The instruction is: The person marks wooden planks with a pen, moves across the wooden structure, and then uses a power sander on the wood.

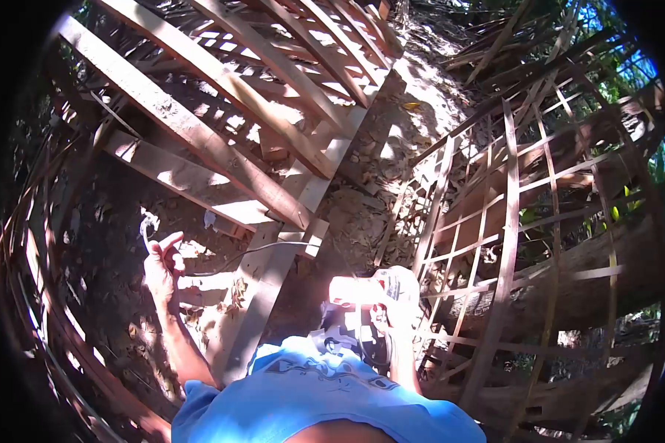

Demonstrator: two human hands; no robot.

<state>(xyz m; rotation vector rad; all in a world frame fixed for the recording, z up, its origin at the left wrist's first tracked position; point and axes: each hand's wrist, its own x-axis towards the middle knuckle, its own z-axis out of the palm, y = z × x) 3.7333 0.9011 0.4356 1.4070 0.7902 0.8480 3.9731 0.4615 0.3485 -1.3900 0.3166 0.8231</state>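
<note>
My left hand (162,269) is raised on the left, its fingers curled, with one stretched sideways. A dark cord (277,244) curves across the beams to this hand, where its fingers close on it. A thin pale piece with a whitish tip (149,224) stands above the fingers. In front of my body, my right hand (400,306) is wrapped round a red-and-white tool (356,290). Glare washes the tool out, so I cannot tell its exact kind. Below it, pale and dark shapes overlap my shirt.
Long wooden beams (199,136) slant at upper left, meeting a lengthwise timber (273,273) beside me. A lattice of thin strips (510,199) stands at right, with a thick log (561,280) behind it. Dry leaves (414,88) cover the ground.
</note>
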